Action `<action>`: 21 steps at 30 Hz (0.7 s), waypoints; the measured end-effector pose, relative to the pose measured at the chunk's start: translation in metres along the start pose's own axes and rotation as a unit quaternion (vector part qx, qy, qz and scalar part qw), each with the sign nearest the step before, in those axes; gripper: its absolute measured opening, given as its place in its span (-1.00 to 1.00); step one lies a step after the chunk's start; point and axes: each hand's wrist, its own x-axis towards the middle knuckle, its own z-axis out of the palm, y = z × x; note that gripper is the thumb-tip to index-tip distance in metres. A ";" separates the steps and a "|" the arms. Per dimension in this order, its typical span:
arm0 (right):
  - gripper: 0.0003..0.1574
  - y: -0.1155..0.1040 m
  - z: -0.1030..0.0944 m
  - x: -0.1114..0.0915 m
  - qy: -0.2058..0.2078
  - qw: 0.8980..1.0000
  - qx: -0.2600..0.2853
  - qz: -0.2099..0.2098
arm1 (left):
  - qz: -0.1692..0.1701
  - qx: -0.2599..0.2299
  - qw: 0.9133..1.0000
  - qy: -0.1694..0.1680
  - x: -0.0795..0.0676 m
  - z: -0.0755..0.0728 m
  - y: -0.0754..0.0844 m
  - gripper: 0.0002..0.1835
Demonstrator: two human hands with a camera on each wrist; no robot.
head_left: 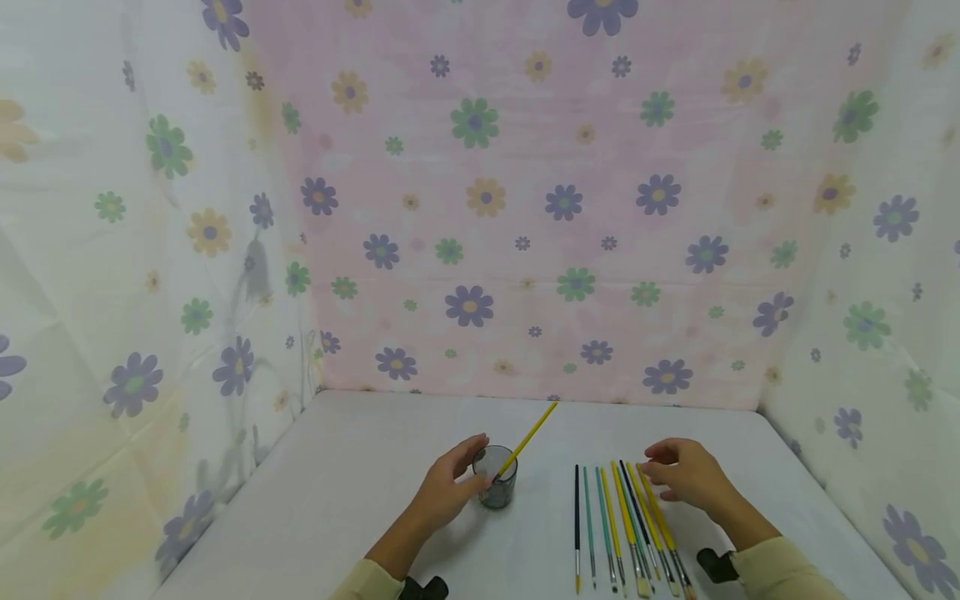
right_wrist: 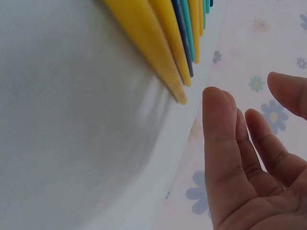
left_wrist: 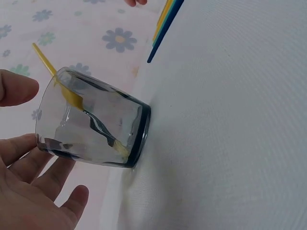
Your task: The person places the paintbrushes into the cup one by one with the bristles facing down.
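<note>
Left hand (head_left: pixel 442 493) spread around the glass (head_left: pixel 497 501), seemingly steadying it; right hand (head_left: pixel 693 477) loosely spread, empty, near the lined-up brushes (head_left: pixel 626 518) at the glass's four o'clock, perhaps ordered for reach; yellow brush (head_left: pixel 536 430) leans toward one o'clock, propped inside the glass

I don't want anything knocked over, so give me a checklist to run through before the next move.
1. Glass upright on the table: ok.
2. One yellow brush in the glass, bristles down: ok.
3. Left hand firmly gripping the glass: cannot tell; it is close around one side.
4. Right hand free: ok; it holds nothing.
5. Row of brushes evenly spaced on the table: not ok; some crowd together.
</note>
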 end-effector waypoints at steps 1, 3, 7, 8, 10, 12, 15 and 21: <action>-0.41 0.002 -0.002 0.001 -0.002 1.000 -0.002 0.011 | 0.002 -0.004 1.000 -0.001 0.000 0.000 0.000 -0.34; -0.41 0.004 -0.005 0.002 -0.006 1.000 -0.005 0.028 | 0.006 -0.007 1.000 -0.001 0.000 0.000 0.000 -0.35; -0.40 0.009 -0.010 0.003 -0.017 0.998 -0.011 0.053 | 0.010 -0.002 1.000 0.002 0.000 0.000 -0.002 -0.37; -0.40 0.010 -0.011 0.003 -0.019 0.998 -0.012 0.058 | 0.010 -0.002 1.000 0.003 0.000 0.000 -0.002 -0.37; -0.41 0.011 -0.013 0.003 -0.024 0.998 -0.014 0.064 | 0.011 0.000 1.000 0.004 0.000 0.000 -0.002 -0.38; -0.42 0.012 -0.014 0.003 -0.029 0.997 -0.017 0.069 | 0.013 -0.001 1.000 0.005 0.000 -0.001 -0.002 -0.39; -0.47 0.013 -0.015 0.003 -0.033 0.996 -0.020 0.080 | 0.014 -0.004 1.000 0.005 -0.001 -0.001 -0.003 -0.39; -0.51 0.017 -0.014 0.003 -0.037 0.995 -0.020 0.091 | 0.012 0.007 1.000 0.012 0.000 -0.002 -0.006 -0.38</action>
